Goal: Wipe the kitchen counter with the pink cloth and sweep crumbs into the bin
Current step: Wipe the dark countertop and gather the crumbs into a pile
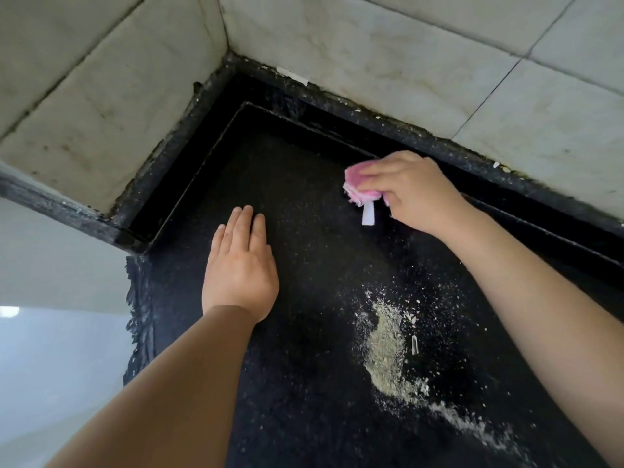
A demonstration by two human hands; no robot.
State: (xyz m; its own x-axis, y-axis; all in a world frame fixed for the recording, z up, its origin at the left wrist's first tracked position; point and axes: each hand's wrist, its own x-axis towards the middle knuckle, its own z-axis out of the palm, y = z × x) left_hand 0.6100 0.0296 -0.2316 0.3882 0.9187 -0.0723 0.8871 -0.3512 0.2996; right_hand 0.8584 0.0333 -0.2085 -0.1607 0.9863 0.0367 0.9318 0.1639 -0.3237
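Right hand: my right hand (417, 194) grips the bunched pink cloth (359, 187), upper right of centre, seemingly touching the black counter (304, 332).
Left hand: my left hand (239, 265) lies flat, fingers straight, at centre.
Crumbs: the crumb pile (388, 352) sits lower right.

I am working in a home kitchen, at an inside corner of the worktop. The counter (304, 332) is dark speckled stone with a raised rim (388, 125) of the same stone along both walls. Above the rim, the walls (371, 62) are faced with large pale tiles, stained, with dark grime in the grout lines and along the joint. A heap of pale crumbs (388, 352) and fine dust lies scattered on the stone.
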